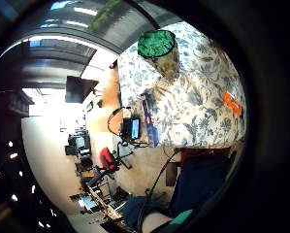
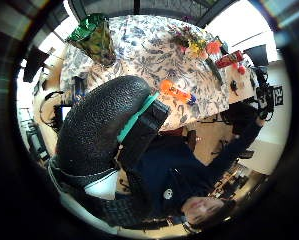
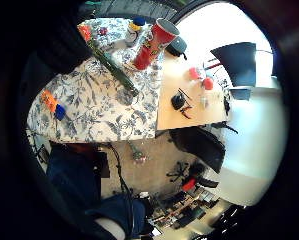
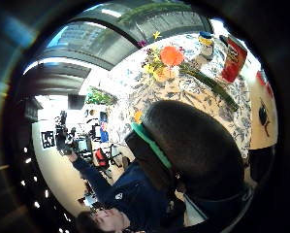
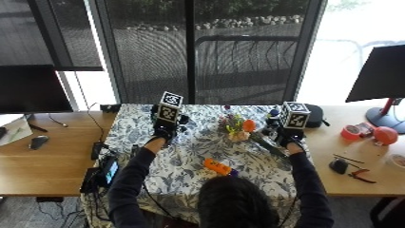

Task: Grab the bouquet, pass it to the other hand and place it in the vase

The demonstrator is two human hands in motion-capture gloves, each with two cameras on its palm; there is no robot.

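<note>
The bouquet, with an orange bloom and yellow flowers, lies on the floral tablecloth right of centre, its long green stem pointing toward my right hand. That hand hovers just beside the stem end and holds nothing; its thumb fills the right thumb side view above the bouquet. My left hand hovers over the cloth's far left part, also holding nothing. The green vase stands upright on the cloth near my left hand, and shows again as the vase. The outside view hides it.
An orange toy lies on the cloth close to the person. A red chip can and a small blue-capped figure stand behind the bouquet stem. A black pouch, tape and tools lie on the wooden desk at right.
</note>
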